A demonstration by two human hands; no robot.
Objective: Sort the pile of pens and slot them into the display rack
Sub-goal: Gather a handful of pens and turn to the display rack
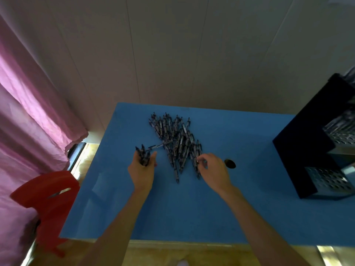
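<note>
Meanwhile left hand (142, 167) grips a pen bundle (143, 153); right fingers (200, 159) pinch one pen (196, 166).

Dark grey-and-black pens (175, 142) lie on a plain blue table (192, 208). Right of the pens stands a black rack (307, 146) with perforated silver fronts; left hang pink curtains (28, 116) and a red chair (50, 200).

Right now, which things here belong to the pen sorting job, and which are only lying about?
Part of the job:
pile of pens on the blue table
bundle of pens gripped in the left hand
right hand pinching one pen
display rack

Lying about:
red chair
pink curtain
</note>
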